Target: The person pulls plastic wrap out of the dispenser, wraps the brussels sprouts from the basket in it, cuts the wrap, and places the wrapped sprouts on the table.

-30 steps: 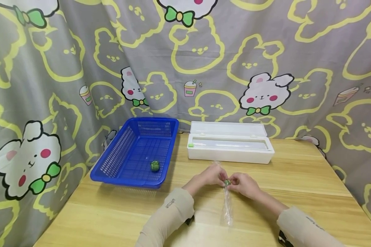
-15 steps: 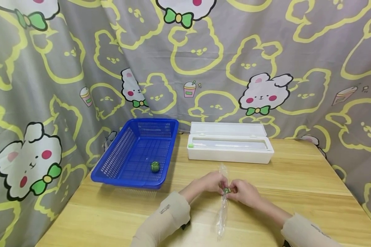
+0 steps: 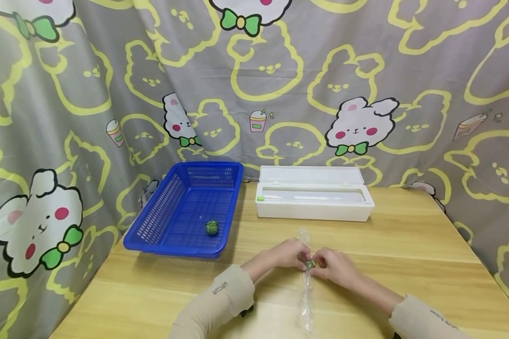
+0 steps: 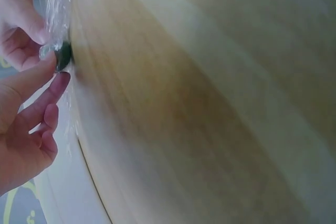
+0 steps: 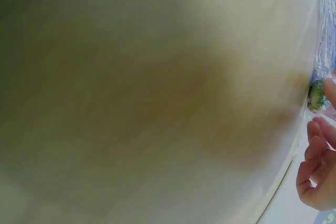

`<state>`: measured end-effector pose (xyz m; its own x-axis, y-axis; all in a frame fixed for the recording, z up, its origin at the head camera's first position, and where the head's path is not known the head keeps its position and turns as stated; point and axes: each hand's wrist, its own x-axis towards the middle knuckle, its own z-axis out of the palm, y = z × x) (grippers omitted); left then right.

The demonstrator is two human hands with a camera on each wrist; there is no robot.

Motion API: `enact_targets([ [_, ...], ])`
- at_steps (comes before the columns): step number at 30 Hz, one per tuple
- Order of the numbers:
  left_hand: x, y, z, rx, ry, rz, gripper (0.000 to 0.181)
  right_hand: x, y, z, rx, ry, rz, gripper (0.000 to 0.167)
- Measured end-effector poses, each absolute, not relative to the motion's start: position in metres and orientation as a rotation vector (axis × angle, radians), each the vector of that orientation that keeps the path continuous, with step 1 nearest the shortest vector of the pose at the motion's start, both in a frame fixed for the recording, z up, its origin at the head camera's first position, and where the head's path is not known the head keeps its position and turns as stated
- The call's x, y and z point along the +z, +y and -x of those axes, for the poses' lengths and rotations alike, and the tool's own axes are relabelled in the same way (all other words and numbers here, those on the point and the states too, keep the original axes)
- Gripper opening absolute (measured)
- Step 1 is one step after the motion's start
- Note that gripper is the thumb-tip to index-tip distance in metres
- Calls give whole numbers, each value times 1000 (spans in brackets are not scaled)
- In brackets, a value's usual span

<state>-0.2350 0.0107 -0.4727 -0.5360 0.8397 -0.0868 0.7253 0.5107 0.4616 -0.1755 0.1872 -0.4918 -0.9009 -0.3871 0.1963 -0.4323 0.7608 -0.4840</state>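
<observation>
While our left grip [image 3: 293, 253] and right grip [image 3: 334, 266] pinch one green ball [image 3: 310, 264] in film [image 3: 307, 301], lower centre, we see another ball [image 3: 212, 228] in one blue basket [image 3: 186, 209], left.

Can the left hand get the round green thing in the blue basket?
Probably yes, but it should let go first: the left hand holds a green lump in clear plastic. Nothing covers the round green thing in the blue basket, which is open on top.

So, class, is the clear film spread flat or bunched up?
Bunched up: the clear film forms narrow, wrinkled strips either side of the small green item.
</observation>
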Motion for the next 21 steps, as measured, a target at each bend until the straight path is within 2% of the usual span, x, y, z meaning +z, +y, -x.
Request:
enact_targets([
  [3,-472,10,235,548,2433,-1324,16,-488,191,173,786,-2838,-718,36],
  [6,-472,11,235,549,2425,-1333,18,-483,196,171,754,-2807,-832,32],
  [15,-471,14,233,484,2495,-1329,18,-482,201,163,451,-2638,-1423,32],
  [21,-471,15,232,472,2508,-1314,15,-493,190,164,320,-2368,-1477,28],
])
